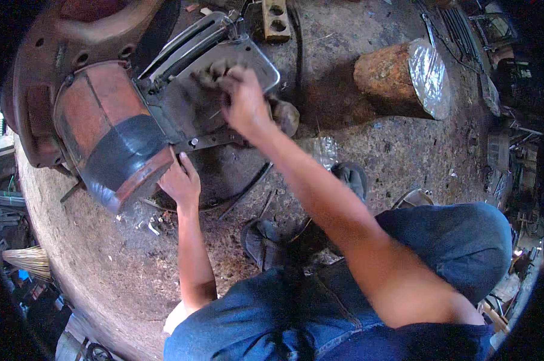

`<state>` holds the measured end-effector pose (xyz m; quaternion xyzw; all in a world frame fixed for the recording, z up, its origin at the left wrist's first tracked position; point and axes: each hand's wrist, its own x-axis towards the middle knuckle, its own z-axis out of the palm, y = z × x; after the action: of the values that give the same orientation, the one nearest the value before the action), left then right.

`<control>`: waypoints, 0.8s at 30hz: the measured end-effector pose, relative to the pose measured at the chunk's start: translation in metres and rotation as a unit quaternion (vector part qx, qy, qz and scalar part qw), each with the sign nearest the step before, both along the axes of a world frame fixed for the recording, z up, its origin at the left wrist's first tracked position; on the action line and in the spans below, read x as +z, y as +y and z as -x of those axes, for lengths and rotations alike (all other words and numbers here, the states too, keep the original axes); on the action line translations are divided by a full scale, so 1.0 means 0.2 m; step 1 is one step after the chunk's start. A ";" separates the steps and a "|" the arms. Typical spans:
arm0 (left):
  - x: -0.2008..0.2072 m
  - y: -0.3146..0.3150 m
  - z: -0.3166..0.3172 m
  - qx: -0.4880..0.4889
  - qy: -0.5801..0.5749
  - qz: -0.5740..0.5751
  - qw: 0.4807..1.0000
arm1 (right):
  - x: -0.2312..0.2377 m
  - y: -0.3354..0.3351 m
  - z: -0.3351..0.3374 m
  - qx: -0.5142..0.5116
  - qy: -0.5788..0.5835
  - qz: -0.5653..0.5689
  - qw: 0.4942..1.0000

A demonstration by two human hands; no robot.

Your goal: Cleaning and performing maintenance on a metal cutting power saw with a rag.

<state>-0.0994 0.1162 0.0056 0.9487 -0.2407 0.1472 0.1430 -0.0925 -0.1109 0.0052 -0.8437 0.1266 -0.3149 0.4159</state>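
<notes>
A large machine with a red and black cylindrical housing fills the upper left. My left hand is at the housing's lower right rim, thumb stretched up along the edge and fingers curled against it; some fingertips are hidden. Over a dark metal plate beside the housing is my right hand, blurred by motion. Dark lumpy shapes show at its fingertips, too smeared to name. Below the plate runs a metal bar with a bright bolt.
A rusty cylinder with a shiny silver end lies to the right. A block with round holes stands at the top. My shoes and jeans are near. Small white scraps litter the floor; a straw broom lies far left.
</notes>
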 end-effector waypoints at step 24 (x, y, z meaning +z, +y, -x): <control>0.03 -0.02 0.00 0.008 0.020 0.012 1.000 | 0.02 -0.14 -0.05 -0.123 -0.009 0.109 0.986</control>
<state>-0.1003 0.1120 0.0109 0.9516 -0.2284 0.1325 0.1575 -0.0829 -0.1387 0.0086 -0.8592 0.1902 -0.3829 0.2809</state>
